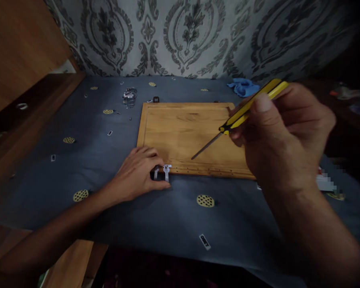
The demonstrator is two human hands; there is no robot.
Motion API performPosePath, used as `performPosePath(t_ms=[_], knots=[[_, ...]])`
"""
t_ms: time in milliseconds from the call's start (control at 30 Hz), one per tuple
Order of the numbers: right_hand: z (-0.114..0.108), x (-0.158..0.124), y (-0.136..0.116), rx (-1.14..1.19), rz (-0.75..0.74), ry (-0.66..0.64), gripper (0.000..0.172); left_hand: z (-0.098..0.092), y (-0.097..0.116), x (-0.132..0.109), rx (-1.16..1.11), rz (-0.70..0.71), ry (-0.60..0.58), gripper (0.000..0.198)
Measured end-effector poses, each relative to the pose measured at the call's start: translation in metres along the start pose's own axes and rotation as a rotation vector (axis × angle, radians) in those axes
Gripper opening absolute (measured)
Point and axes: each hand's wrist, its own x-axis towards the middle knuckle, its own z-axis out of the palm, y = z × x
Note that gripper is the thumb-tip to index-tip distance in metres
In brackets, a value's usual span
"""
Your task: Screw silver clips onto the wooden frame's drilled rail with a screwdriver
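Note:
My left hand [142,172] is at the near left edge of a wooden panel [183,132]. Its thumb and fingers close around a small silvery metal bracket [167,170] against that edge. Part of the bracket is hidden by the fingers. Raised over the panel's right side, my right hand [291,132] grips a yellow and black screwdriver [249,106]. The screwdriver's shaft slants down and left, its tip over the panel near a row of small dark holes. The panel lies flat and has a raised frame along its sides.
Clear plastic packaging [129,97] and a few tiny parts rest on the dark pineapple-patterned cloth [174,224]. A blue cloth [243,87] lies at the back right. Wooden furniture [24,52] borders the left; a patterned fabric [195,36] hangs behind.

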Motion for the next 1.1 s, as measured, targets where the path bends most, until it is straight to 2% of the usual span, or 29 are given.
performPosePath(t_ms=[67,133,333,500,867,1100], knots=[[0.012,-0.010,-0.014,0.049,-0.038,-0.019,0.029,-0.001,0.001,0.000,0.003,-0.006,-0.008,0.037],[0.022,-0.024,-0.018,0.042,-0.020,-0.029,0.022,-0.002,0.002,0.001,0.001,-0.012,-0.014,0.036],[0.031,-0.050,-0.006,-0.017,-0.016,-0.046,0.019,-0.002,0.002,0.001,-0.007,-0.004,0.000,0.036],[0.028,-0.055,-0.005,-0.081,-0.004,-0.083,0.019,-0.001,0.001,0.001,-0.007,-0.007,-0.001,0.037],[0.029,-0.060,0.001,-0.067,0.045,-0.144,0.017,-0.002,0.002,0.002,-0.005,-0.010,-0.013,0.035],[0.030,-0.059,0.001,-0.055,-0.054,-0.199,0.012,-0.003,0.003,0.002,-0.012,-0.010,-0.014,0.034]])
